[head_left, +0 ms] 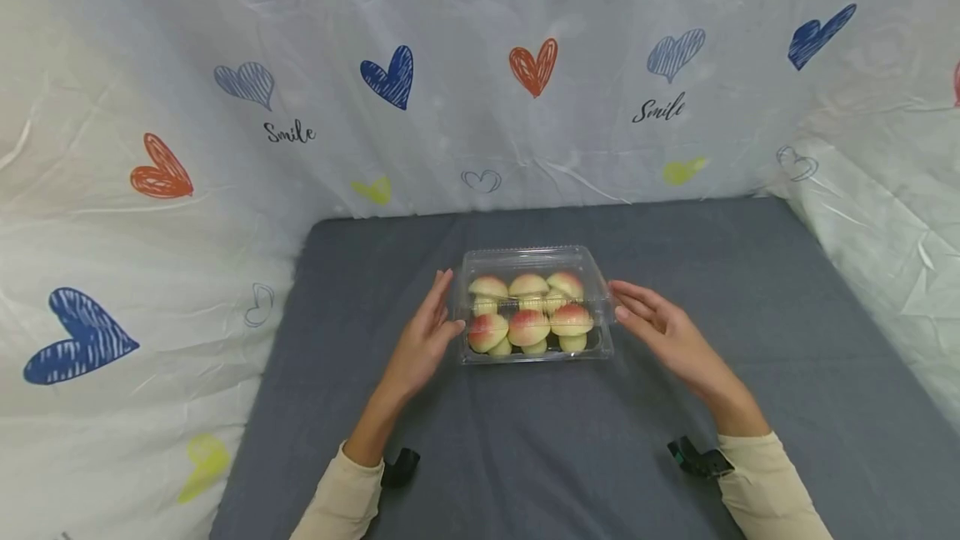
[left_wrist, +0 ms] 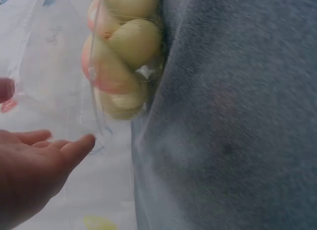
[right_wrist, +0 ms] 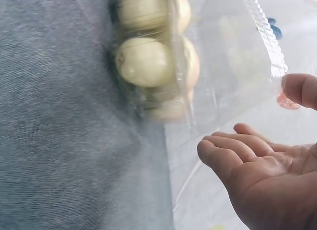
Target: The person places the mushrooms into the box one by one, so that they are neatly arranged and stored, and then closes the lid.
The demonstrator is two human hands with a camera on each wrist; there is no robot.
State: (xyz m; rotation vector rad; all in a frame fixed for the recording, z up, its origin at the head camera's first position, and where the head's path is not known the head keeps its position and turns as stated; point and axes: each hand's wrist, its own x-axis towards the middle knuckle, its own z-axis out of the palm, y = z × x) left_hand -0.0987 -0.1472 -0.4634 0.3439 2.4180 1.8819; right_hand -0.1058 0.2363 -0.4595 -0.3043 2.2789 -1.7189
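On the dark grey cloth stands a clear plastic box (head_left: 525,258) with a transparent lid part; whether it is fully closed, I cannot tell. Inside are several mushroom-shaped pieces (head_left: 528,327) with red and pale yellow caps, in two rows. My left hand (head_left: 420,348) is at the box's left side, fingers extended and thumb close to the wall. On the opposite side is my right hand (head_left: 667,332), its fingertips beside the upper right wall. Both wrist views show slightly bent, relaxed fingers gripping nothing. Actual contact with the plastic is hard to tell.
The grey cloth (head_left: 540,448) covers the table around the box. A white curtain (head_left: 450,7) printed with hearts and "Smile" hangs behind and along both sides. Black wrist straps (head_left: 401,467) show at the sleeves.
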